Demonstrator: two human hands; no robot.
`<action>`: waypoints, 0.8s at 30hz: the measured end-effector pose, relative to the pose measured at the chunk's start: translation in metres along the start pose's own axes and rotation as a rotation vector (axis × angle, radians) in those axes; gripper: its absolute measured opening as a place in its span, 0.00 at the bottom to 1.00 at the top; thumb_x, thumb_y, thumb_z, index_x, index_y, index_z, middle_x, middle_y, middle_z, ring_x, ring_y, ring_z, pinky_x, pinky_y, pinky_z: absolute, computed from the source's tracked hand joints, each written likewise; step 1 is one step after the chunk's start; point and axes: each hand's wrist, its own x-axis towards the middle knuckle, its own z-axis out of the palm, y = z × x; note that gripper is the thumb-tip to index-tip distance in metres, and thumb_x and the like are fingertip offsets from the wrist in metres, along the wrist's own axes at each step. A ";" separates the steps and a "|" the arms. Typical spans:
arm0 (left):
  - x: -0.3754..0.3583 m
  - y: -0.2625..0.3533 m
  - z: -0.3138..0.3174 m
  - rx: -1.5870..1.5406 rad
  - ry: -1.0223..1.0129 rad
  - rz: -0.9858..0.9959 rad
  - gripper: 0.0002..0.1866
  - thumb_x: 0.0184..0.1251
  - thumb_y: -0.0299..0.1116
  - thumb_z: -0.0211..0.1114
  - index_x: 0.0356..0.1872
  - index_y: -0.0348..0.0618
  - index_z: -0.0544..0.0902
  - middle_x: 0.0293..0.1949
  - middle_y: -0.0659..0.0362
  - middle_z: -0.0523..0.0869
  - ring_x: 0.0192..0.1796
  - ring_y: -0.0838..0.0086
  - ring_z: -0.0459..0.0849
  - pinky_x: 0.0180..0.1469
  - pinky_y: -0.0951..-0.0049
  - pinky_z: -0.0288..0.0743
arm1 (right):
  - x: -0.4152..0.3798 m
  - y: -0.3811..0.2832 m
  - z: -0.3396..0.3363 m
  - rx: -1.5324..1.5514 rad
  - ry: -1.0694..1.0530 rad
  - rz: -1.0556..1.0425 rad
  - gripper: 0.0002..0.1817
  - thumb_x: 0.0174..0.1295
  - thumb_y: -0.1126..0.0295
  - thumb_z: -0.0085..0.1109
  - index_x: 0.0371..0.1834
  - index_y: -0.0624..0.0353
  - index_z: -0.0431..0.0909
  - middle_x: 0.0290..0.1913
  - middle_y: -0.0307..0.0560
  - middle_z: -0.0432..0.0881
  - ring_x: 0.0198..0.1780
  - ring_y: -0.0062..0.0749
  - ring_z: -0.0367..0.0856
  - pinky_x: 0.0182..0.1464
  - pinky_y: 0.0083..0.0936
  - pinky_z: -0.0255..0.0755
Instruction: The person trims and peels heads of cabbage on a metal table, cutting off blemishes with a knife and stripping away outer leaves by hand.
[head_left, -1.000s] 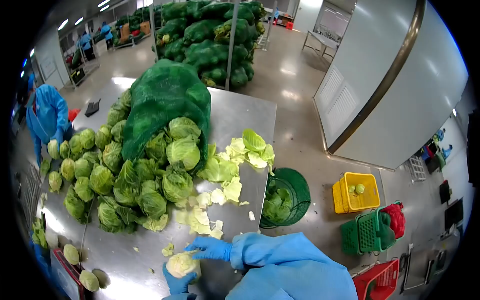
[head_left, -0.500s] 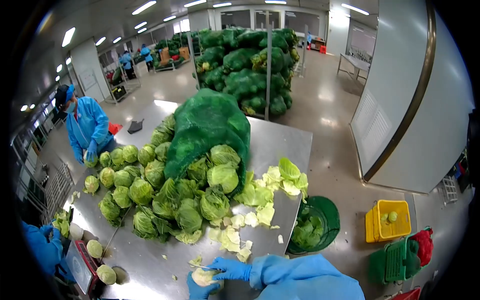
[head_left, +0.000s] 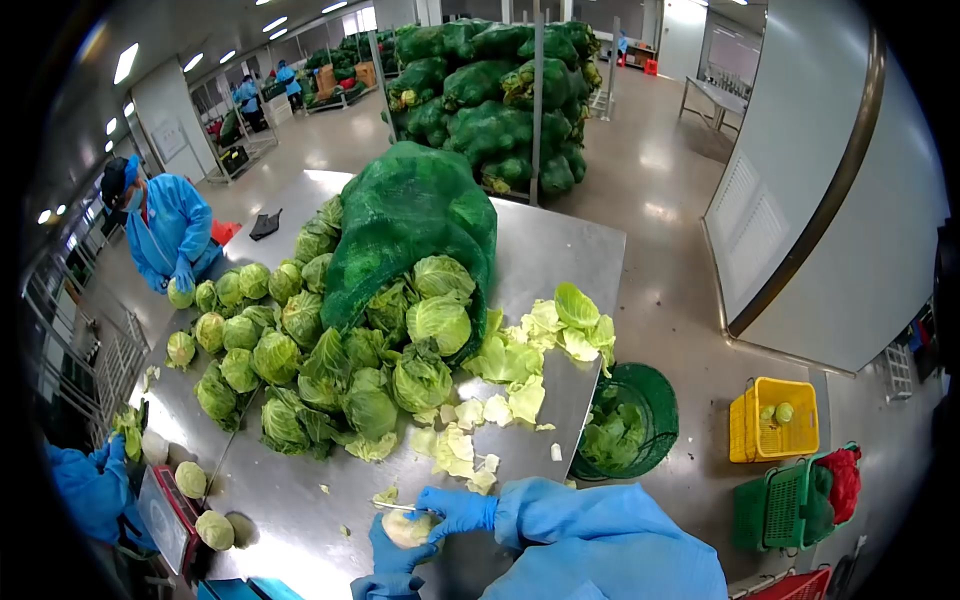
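At the near edge of the metal table, my left hand (head_left: 392,548) is wrapped round the side of a pale, trimmed cabbage (head_left: 406,530). My right hand (head_left: 458,508) is closed on a small knife (head_left: 394,506), whose narrow light-coloured blade points left across the top of that cabbage. A bit of leaf (head_left: 386,494) lies just beyond the blade. Past my hands, loose pale leaves (head_left: 455,452) are scattered on the table. Whole green cabbages (head_left: 370,402) are heaped behind them, spilling out of a green mesh sack (head_left: 410,225).
A green bin (head_left: 655,455) with leaves stands beside the table's right edge. Yellow (head_left: 742,430) and green crates (head_left: 785,505) are on the floor at right. At left are a scale (head_left: 165,520) with trimmed cabbages nearby and two co-workers in blue (head_left: 170,225), (head_left: 85,495).
My view has tilted down, so the whole scene sits higher, and my left sleeve has come into sight. Both hands stay on the cabbage, the knife now lying flatter across its top.
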 end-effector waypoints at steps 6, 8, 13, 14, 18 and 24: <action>0.006 0.035 0.001 -0.065 -0.141 -0.019 0.43 0.22 0.31 0.84 0.50 0.36 0.74 0.44 0.54 0.84 0.45 0.67 0.84 0.50 0.66 0.80 | 0.001 0.010 0.003 0.043 0.022 -0.005 0.30 0.55 0.53 0.74 0.58 0.54 0.76 0.49 0.46 0.75 0.49 0.35 0.74 0.54 0.31 0.69; 0.006 0.008 0.001 -0.090 -0.033 0.029 0.44 0.23 0.28 0.85 0.52 0.36 0.73 0.46 0.53 0.83 0.46 0.68 0.84 0.49 0.66 0.81 | 0.001 0.010 0.005 0.033 0.024 -0.001 0.31 0.54 0.53 0.74 0.57 0.55 0.75 0.50 0.46 0.74 0.50 0.37 0.74 0.55 0.31 0.69; 0.010 -0.005 0.001 -0.134 -0.054 0.049 0.45 0.22 0.30 0.84 0.53 0.37 0.73 0.45 0.55 0.83 0.45 0.67 0.84 0.51 0.66 0.80 | 0.001 -0.003 -0.004 -0.040 0.002 -0.012 0.31 0.51 0.53 0.74 0.54 0.58 0.74 0.49 0.47 0.71 0.50 0.42 0.73 0.53 0.33 0.70; 0.009 -0.004 0.002 -0.175 -0.036 0.053 0.44 0.21 0.31 0.83 0.52 0.38 0.74 0.44 0.56 0.84 0.44 0.67 0.84 0.52 0.66 0.79 | 0.002 0.000 -0.003 -0.045 -0.005 -0.021 0.30 0.51 0.53 0.74 0.53 0.58 0.74 0.49 0.47 0.71 0.49 0.42 0.73 0.53 0.33 0.70; 0.006 0.009 0.002 -0.170 -0.053 0.045 0.45 0.21 0.30 0.83 0.53 0.38 0.73 0.45 0.55 0.83 0.46 0.67 0.83 0.52 0.65 0.79 | 0.004 0.004 -0.005 -0.100 -0.033 -0.028 0.30 0.51 0.53 0.74 0.50 0.58 0.74 0.48 0.47 0.72 0.48 0.42 0.74 0.51 0.33 0.70; 0.010 -0.033 0.002 0.028 -0.029 0.130 0.51 0.22 0.29 0.85 0.58 0.37 0.68 0.49 0.53 0.79 0.49 0.65 0.81 0.55 0.63 0.78 | 0.001 0.002 -0.009 -0.057 -0.084 0.078 0.30 0.51 0.52 0.75 0.51 0.57 0.73 0.46 0.48 0.75 0.46 0.41 0.77 0.51 0.32 0.71</action>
